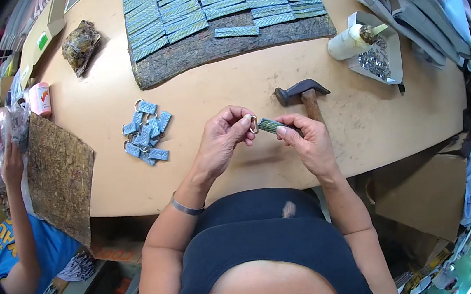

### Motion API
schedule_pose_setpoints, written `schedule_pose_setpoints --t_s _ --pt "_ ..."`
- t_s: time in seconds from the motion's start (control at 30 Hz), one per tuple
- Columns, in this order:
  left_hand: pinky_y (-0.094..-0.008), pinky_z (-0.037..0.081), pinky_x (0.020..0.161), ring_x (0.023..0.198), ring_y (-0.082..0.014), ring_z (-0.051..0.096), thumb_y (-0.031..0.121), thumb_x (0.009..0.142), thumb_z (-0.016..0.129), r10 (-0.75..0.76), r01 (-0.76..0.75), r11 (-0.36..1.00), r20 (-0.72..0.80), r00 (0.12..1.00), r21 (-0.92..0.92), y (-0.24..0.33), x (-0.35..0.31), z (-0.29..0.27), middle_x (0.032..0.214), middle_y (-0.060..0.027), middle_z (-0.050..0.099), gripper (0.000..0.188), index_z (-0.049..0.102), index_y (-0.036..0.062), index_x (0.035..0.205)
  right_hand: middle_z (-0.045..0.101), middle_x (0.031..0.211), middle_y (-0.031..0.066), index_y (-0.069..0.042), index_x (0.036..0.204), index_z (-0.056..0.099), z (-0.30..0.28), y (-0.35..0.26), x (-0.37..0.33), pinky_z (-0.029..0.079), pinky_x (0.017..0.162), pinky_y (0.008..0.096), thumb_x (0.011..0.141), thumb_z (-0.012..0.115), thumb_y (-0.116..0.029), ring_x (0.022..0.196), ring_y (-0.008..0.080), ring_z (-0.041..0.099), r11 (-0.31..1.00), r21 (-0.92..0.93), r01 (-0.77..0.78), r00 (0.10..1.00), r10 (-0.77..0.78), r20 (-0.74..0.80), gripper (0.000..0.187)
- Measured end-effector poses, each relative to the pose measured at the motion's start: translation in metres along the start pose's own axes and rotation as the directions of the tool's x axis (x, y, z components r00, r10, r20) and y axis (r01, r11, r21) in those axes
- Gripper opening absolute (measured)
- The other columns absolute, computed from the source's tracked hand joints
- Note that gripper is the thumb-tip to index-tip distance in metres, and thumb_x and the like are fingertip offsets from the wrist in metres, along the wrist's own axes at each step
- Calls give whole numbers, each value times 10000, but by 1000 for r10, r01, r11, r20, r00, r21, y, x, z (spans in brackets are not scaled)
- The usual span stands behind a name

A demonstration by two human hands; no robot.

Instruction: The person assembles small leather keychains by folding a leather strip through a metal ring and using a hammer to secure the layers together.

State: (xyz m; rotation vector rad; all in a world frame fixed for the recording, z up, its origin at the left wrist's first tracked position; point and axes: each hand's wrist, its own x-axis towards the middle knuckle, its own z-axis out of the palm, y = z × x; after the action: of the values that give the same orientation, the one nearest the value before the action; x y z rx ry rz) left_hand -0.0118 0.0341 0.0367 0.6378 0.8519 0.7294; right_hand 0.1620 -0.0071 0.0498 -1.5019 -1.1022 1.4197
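Between thumb and fingers, my left hand (pixel 228 135) pinches a small metal ring (pixel 253 124) upright. My right hand (pixel 308 141) grips a short blue-green patterned fabric strip (pixel 271 125), its free end pointing at the ring. Ring and strip are close together; I cannot tell whether they touch. Left of my hands lies a pile of light blue fabric tabs (pixel 143 136), several with metal rings. Beyond my right hand rests a hammer (pixel 302 89), its wooden handle running toward my fingers. Rows of similar strips (pixel 183 9) cover a dark mat (pixel 178 66) at the far side.
A white tray of small metal pieces (pixel 375 62) and a glue bottle (pixel 349 43) stand at the right, near stacked garments (pixel 406 2). A brown wrapped bundle (pixel 81 47), a pink container (pixel 40 99) and a rough brown board (pixel 58 163) lie leftward. Another person's hands (pixel 10 157) work there.
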Motion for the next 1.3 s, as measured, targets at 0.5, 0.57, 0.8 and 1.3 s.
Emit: schedule_pose_setpoints --t_s 0.5,0.57,0.8,1.3 --pt "-199 430 518 616 -79 504 139 828 548 -32 36 999 135 990 -32 -1 -1 -2 791 -45 544 133 524 22 886 549 709 -14 8 914 600 -2 0 1 377 577 175 785 536 -71 634 29 464 945 255 -203 966 151 209 165" --pt "-203 439 525 618 -85 511 138 827 550 1 0 1000 131 991 -7 -3 -1 -2 800 -52 549 141 526 16 894 552 723 -13 8 918 595 -1 2 1 377 575 174 788 534 -71 637 26 466 912 357 -202 970 136 202 164" --pt "-214 461 550 656 -102 531 156 820 562 108 -112 993 124 986 30 -15 1 1 824 -66 558 176 520 8 906 557 741 -8 13 897 583 3 -9 -2 381 568 168 794 537 -76 650 24 466 973 185 -140 983 115 140 144" --pt "-218 474 562 688 -113 539 81 811 555 179 -208 938 125 976 277 -15 2 6 832 -67 539 114 520 1 884 565 731 2 23 892 572 1 -4 -3 401 558 184 804 532 -87 638 36 478 982 168 -90 988 67 136 146"
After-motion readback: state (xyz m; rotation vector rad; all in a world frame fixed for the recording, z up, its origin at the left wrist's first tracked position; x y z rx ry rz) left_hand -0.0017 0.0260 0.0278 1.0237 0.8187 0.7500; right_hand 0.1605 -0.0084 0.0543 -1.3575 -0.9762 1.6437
